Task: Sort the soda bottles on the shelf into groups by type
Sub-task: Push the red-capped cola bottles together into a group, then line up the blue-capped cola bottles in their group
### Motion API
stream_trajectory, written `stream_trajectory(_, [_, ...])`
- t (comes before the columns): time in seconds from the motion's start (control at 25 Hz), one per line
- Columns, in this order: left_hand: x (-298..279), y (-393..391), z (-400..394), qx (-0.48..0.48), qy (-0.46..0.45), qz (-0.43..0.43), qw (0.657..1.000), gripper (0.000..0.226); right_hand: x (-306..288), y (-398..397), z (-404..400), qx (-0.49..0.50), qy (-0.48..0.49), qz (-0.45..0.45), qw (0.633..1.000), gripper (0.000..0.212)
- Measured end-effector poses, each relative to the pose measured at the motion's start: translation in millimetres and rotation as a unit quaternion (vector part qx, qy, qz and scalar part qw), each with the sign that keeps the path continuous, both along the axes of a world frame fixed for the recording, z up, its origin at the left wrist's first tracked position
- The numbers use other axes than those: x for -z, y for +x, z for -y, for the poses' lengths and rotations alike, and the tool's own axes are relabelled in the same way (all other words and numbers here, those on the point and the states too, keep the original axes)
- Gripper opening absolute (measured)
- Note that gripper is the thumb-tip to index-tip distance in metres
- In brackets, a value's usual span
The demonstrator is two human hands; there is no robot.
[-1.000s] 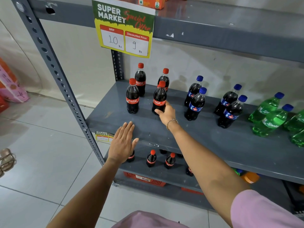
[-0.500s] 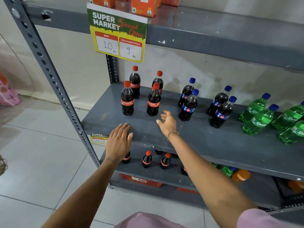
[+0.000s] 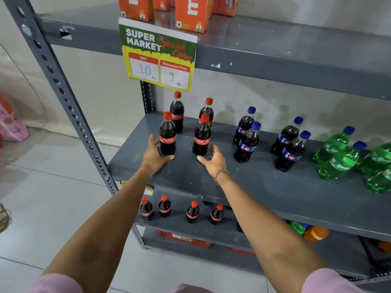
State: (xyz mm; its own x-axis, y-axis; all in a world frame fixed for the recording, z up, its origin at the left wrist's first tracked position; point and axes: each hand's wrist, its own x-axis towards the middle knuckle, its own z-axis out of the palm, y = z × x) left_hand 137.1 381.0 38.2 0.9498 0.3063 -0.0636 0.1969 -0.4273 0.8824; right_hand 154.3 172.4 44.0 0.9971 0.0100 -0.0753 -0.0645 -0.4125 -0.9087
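Several red-capped Coca-Cola bottles stand at the left of the grey shelf (image 3: 254, 187). Several dark blue-capped bottles (image 3: 247, 142) stand in the middle, and green Sprite bottles (image 3: 338, 161) at the right. My left hand (image 3: 155, 154) cups the base of the front-left Coca-Cola bottle (image 3: 167, 136), fingers on its left side and thumb in front. My right hand (image 3: 213, 158) is open beside the base of the front-right Coca-Cola bottle (image 3: 202, 137), with its thumb just below the bottle. Neither bottle is lifted.
A price sign (image 3: 158, 56) hangs from the upper shelf, where orange cartons (image 3: 190, 13) stand. The lower shelf holds small cola bottles (image 3: 192, 212), with a red basket (image 3: 184, 240) below. A perforated upright post (image 3: 63, 92) frames the left side. A pink bag (image 3: 10, 123) lies on the floor.
Both hands have left the shelf's front edge and moved forward to the two front Coca-Cola bottles. The camera has come closer and tilted up.
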Motion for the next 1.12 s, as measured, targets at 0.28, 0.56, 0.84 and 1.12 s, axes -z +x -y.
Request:
stream_trajectory(0.28, [12.3, 14.5, -3.8, -0.010, 0.024, 0.026, 0.999, 0.085, 8.4, 12.4, -12.0, 0.039, 0.020, 0.017, 0.999, 0.066])
stream_trajectory(0.56, [11.1, 21.5, -4.6, -0.002, 0.041, 0.030, 0.999, 0.072, 14.9, 14.6, -15.2, 0.062, 0.016, 0.037, 0.997, 0.060])
stream_trajectory(0.84, [9.4, 24.1, -3.5, 0.006, 0.056, 0.022, 0.998, 0.071, 13.7, 13.8, -14.4, 0.056, 0.018, 0.047, 0.997, 0.061])
stream_trajectory(1.12, [8.1, 5.3, 6.4, -0.069, -0.004, 0.031, 0.997, 0.082, 8.7, 3.2, -7.2, 0.045, 0.036, 0.021, 0.998, 0.067])
